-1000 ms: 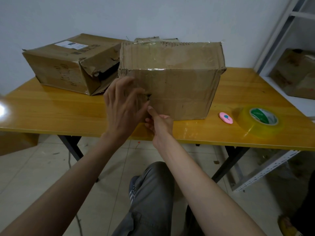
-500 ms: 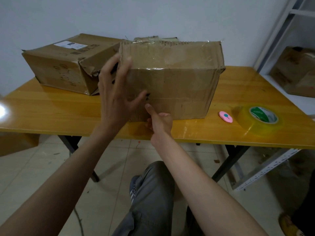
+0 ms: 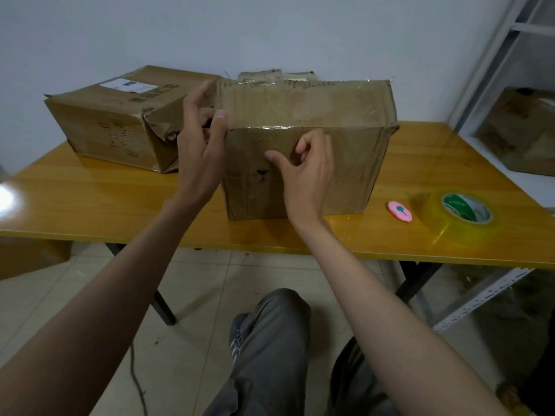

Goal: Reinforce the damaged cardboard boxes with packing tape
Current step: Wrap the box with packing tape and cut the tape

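two boxes (image 3: 303, 139) (image 3: 120, 118) side by side on table (image 3: 90, 202), tape roll (image 3: 462, 214) far right

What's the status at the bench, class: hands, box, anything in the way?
Left hand gripping near box at its left top corner. Right hand pressing its taped front. Tape roll and pink cutter idle at right. Nothing blocking.

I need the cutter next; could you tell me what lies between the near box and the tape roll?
In the head view, only the pink cutter lies on the table between them.
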`<action>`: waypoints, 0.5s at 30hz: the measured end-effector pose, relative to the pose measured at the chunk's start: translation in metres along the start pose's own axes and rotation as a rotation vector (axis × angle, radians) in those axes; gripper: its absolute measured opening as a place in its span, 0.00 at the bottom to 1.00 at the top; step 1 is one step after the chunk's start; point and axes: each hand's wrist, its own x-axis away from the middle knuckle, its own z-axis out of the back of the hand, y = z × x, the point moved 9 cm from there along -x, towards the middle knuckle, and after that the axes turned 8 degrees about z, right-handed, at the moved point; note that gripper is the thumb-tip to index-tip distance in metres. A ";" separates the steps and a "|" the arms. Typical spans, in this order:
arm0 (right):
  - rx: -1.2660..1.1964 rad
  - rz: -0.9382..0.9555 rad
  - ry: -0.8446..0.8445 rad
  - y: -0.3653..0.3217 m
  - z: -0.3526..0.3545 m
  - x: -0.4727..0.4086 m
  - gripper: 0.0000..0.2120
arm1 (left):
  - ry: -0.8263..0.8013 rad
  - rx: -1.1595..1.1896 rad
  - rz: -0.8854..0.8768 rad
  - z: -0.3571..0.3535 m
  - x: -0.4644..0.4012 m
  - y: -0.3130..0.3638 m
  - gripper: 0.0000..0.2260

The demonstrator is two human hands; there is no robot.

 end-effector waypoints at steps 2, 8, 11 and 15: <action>-0.075 -0.013 0.017 0.001 0.004 0.002 0.20 | -0.014 0.007 0.002 -0.001 0.002 0.002 0.19; -0.166 -0.164 -0.015 0.035 0.013 0.044 0.15 | -0.144 0.238 0.032 0.000 0.013 0.013 0.12; -0.191 -0.189 -0.002 0.043 0.027 0.047 0.14 | -0.349 0.292 0.080 -0.009 0.018 0.023 0.11; -0.231 -0.229 0.033 0.052 0.039 0.045 0.13 | -0.710 -0.119 0.113 -0.031 0.019 0.040 0.13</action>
